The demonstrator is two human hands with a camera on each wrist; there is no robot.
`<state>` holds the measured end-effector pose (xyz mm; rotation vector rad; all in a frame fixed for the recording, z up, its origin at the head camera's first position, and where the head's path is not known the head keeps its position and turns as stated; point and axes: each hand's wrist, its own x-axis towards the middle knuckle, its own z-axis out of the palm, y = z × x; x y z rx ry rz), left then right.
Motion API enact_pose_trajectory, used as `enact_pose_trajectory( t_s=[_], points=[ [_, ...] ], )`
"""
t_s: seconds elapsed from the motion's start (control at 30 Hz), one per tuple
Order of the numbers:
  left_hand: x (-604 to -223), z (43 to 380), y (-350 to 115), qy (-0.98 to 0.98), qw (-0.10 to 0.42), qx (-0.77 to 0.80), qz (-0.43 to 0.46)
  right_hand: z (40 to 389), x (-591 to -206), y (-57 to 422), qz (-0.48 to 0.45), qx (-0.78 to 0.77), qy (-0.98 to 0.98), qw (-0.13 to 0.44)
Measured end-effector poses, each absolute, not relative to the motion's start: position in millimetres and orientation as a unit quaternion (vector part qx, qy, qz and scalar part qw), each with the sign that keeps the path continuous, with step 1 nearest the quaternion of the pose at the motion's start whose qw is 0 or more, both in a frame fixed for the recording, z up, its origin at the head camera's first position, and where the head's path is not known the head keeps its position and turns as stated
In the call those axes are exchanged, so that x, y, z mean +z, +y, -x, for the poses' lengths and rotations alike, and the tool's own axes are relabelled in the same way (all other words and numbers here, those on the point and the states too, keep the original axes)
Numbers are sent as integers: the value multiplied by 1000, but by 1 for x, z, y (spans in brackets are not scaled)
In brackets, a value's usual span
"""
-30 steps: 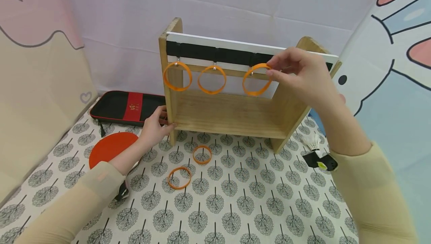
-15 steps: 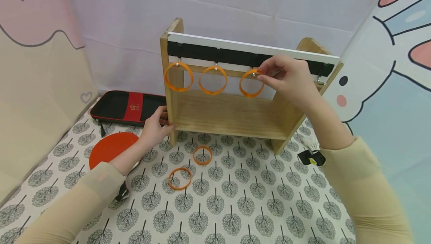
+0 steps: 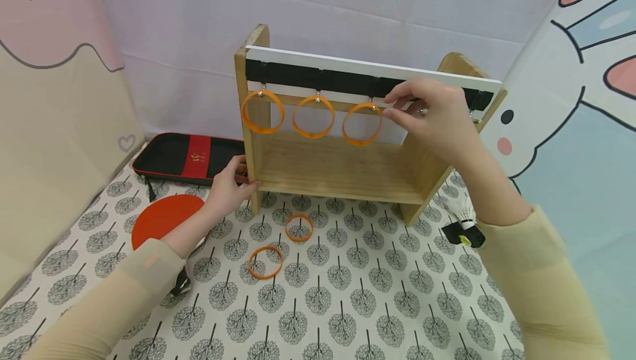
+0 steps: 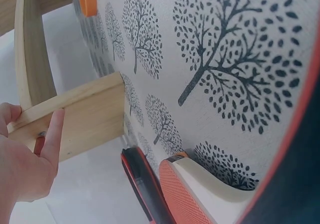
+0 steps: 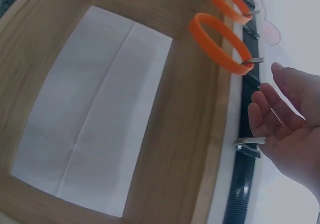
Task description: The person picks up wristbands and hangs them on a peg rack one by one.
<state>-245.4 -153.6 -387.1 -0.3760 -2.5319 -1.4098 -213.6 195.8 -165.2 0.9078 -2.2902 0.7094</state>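
A wooden rack (image 3: 338, 167) bears a white and black rail with metal hooks. Three orange rings hang there: the left ring (image 3: 263, 130), the middle ring (image 3: 313, 136) and the right ring (image 3: 360, 143). My right hand (image 3: 434, 114) is just right of the third ring. In the right wrist view its loosely bent fingers are apart from the hanging ring (image 5: 207, 46), near a bare hook (image 5: 250, 141). My left hand (image 3: 231, 186) grips the rack's left side panel (image 4: 95, 124) between thumb and fingers. Two more orange rings lie on the cloth, a farther ring (image 3: 298, 239) and a nearer ring (image 3: 265, 277).
Behind my left hand lies a black case (image 3: 169, 153) with a red band. A red round disc (image 3: 164, 216) is partly covered by my left forearm. Right of the rack are a shuttlecock (image 3: 463, 212) and a black item (image 3: 452, 233) with a yellow mark.
My right hand has let go of the third ring, which it pinched before; that ring now hangs from its hook, a little left of where it was. The left hand stays on the rack.
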Motion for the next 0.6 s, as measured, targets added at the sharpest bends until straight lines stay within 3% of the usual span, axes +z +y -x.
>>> enact_pose_trajectory(
  t_s=[0.3, 0.6],
  points=[
    [-388, 245, -154, -860, 108, -483, 127, 186, -174, 187, -424, 264, -811, 303],
    [-391, 248, -152, -859, 108, -483, 132, 170, -219, 164, -478, 261, -790, 283]
  ],
)
